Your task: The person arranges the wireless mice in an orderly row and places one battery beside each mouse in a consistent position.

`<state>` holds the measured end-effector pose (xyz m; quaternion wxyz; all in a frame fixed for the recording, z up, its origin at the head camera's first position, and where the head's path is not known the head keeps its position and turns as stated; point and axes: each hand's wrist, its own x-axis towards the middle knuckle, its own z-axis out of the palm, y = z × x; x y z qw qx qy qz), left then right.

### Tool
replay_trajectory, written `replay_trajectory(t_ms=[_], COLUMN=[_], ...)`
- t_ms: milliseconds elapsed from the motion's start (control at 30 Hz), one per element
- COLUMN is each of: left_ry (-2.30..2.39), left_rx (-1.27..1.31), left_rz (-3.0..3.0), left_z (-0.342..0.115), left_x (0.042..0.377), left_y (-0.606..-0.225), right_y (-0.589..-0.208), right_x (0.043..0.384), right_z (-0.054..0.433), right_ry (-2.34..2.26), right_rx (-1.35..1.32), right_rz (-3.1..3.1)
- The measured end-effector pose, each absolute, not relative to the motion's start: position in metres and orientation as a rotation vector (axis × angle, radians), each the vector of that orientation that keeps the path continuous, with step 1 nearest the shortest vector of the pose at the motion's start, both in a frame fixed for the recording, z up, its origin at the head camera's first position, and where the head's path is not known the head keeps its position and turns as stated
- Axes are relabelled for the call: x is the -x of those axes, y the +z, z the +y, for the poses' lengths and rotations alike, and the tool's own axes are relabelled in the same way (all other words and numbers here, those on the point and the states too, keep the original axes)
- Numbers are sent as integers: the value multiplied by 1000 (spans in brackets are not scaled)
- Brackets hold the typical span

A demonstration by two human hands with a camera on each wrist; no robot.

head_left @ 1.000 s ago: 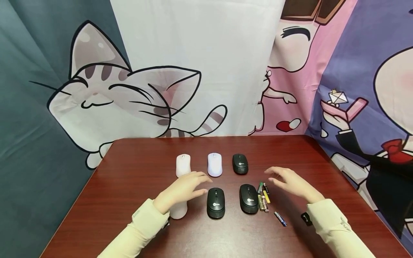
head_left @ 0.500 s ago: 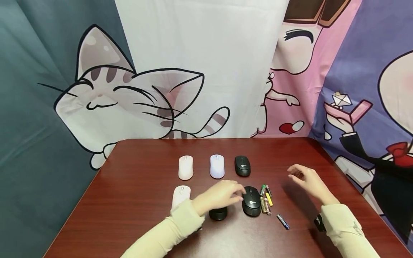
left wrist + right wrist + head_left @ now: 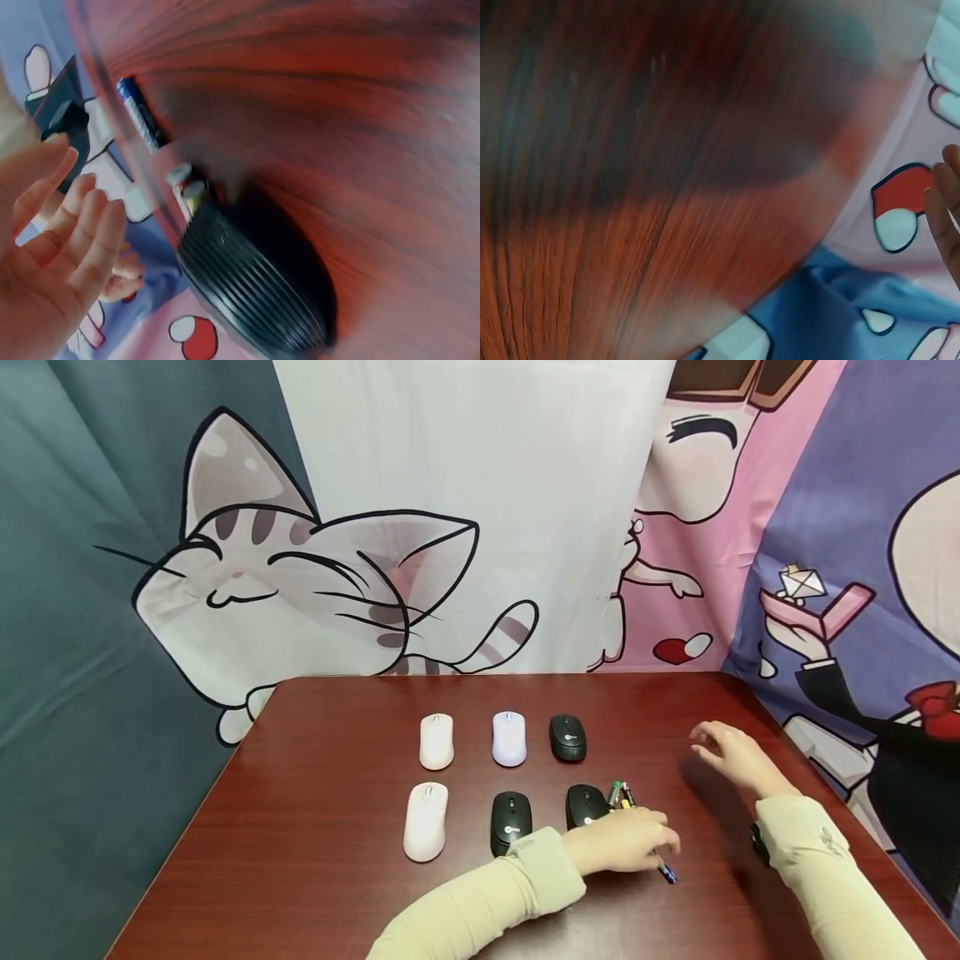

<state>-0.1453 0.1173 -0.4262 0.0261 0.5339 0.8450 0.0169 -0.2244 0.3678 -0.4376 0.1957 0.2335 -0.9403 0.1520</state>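
Observation:
My left hand (image 3: 624, 839) reaches across the front of the table over a small heap of batteries (image 3: 617, 794), its fingers loosely bent and nothing in them. A lone blue battery (image 3: 667, 872) lies right by its fingertips; the left wrist view shows this blue battery (image 3: 140, 112) apart from the hand. The lower part of a black mouse (image 3: 585, 804) and most of the heap are hidden behind the hand and wrist. My right hand (image 3: 738, 760), fingers relaxed and empty, hovers over the right side of the table and casts a shadow there.
In the back row stand a white mouse (image 3: 437, 742), a pale lilac mouse (image 3: 509, 739) and a small black mouse (image 3: 567, 738). Nearer are another white mouse (image 3: 425, 822) and a black mouse (image 3: 511, 818), partly behind the left sleeve. A printed cloth (image 3: 480, 443) hangs behind the table.
My left hand has swept right from the white mouse, past the black mice, to the batteries. The right hand has drawn away to the right. The mice and lone battery lie as before.

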Motion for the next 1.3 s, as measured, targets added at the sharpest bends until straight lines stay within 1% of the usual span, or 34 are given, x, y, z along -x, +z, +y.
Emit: replay_trajectory(t_ms=[133, 233, 400, 600, 933, 1300], left_ry=[-138, -254, -364, -402, -408, -353], left_rx=[-1662, -1675, -1641, -1600, -1669, -1689], left_rz=[2582, 2603, 2633, 2620, 2657, 2662], left_z=[134, 143, 150, 158, 161, 160], left_x=[140, 137, 132, 126, 127, 127], left_y=[-432, -435, -438, -441, -446, -444], right_y=[-440, -444, -452, -455, -454, -458], right_x=[228, 230, 231, 229, 228, 227], right_z=[377, 380, 381, 388, 390, 390], right_ry=[422, 410, 424, 407, 433, 438], right_rx=[-614, -632, -630, -575, -513, -540], right_rz=[-2695, -2721, -2705, -2727, -2773, -2739])
